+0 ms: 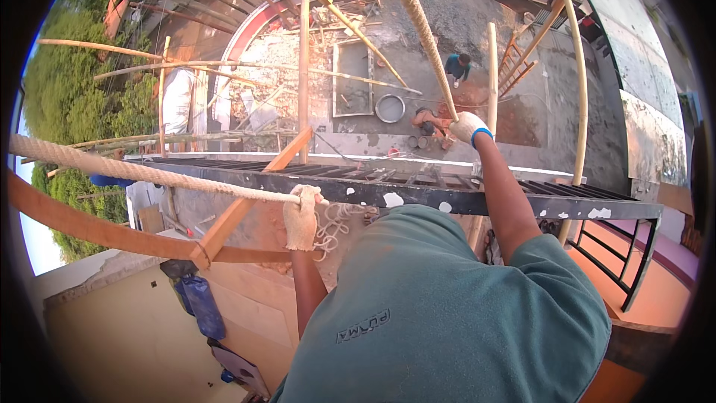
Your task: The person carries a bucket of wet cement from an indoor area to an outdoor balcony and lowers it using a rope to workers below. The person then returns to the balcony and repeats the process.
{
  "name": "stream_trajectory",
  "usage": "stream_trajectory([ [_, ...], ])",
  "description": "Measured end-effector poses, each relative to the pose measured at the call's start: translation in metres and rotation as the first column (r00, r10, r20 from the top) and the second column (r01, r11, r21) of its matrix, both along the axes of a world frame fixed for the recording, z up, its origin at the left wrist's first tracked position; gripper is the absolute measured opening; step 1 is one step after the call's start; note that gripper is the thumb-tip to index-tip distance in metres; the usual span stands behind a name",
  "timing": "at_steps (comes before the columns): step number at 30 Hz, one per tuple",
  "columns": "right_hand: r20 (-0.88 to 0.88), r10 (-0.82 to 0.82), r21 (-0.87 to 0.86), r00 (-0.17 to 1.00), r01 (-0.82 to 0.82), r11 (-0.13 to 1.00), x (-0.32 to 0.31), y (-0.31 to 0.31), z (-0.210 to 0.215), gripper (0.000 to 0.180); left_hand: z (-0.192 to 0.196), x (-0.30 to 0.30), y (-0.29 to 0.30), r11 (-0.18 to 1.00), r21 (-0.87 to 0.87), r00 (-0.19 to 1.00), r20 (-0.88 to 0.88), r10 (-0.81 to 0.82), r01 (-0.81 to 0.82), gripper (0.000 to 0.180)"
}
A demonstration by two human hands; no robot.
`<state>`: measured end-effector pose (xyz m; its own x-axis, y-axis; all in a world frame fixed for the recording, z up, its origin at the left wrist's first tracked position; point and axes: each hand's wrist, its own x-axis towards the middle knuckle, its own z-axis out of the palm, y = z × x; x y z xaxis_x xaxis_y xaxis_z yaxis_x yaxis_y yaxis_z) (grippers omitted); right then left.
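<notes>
Both my hands wear pale knitted work gloves. My left hand (301, 218) is closed round a thick, light-coloured rope (164, 174) that runs in from the far left. Loose loops of thinner-looking cord (332, 230) hang beside that hand. Farther forward, my right hand (468, 128), with a blue band at its wrist, grips a thick rope (418, 22) coming down from the top of the view. Whether the two lengths are one rope cannot be seen. A black metal frame (343, 187) with chipped white patches crosses in front of my body, between the two hands.
Far below, a person in a dark top (458, 67) stands, and another in orange (432, 125) bends near a round basin (390, 108). Bamboo poles (304, 60) rise around me. A wooden beam (224, 230) leans by my left arm; a ladder (514, 66) stands at right.
</notes>
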<state>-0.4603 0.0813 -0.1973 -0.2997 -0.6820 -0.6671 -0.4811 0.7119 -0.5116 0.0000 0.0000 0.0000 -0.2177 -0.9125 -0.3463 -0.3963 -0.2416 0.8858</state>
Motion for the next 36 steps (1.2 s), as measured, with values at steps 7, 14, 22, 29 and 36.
stream_trajectory([
  [7, -0.123, 0.044, -0.035, 0.991, -0.048, 0.998, -0.005, 0.023, -0.015, 0.036, -0.017, 0.023, 0.008, 0.993, -0.048, 0.987, -0.111, -0.113, 0.108, 0.022],
  [14, -0.078, -0.361, -0.283, 0.929, 0.327, 0.902, 0.037, 0.046, 0.001, 0.034, -0.055, 0.071, -0.068, 0.997, 0.070, 0.938, -0.346, -0.018, 0.045, 0.037],
  [22, -0.236, -0.554, -0.493, 0.798, 0.393, 0.776, 0.096, 0.049, 0.083, 0.034, -0.102, 0.072, -0.215, 0.748, 0.081, 0.465, 0.738, -0.490, 0.659, 0.038],
  [29, -0.564, -0.375, -0.301, 0.736, 0.239, 0.923, 0.176, 0.084, 0.095, 0.033, -0.107, 0.085, -0.236, 0.776, -0.200, 0.639, 0.704, -0.312, 0.599, 0.045],
  [36, -0.602, -0.583, -0.509, 0.545, 0.300, 0.806, 0.196, 0.089, 0.069, 0.044, -0.124, 0.103, -0.225, 0.786, -0.352, 0.742, 0.643, -0.191, 0.507, 0.041],
])
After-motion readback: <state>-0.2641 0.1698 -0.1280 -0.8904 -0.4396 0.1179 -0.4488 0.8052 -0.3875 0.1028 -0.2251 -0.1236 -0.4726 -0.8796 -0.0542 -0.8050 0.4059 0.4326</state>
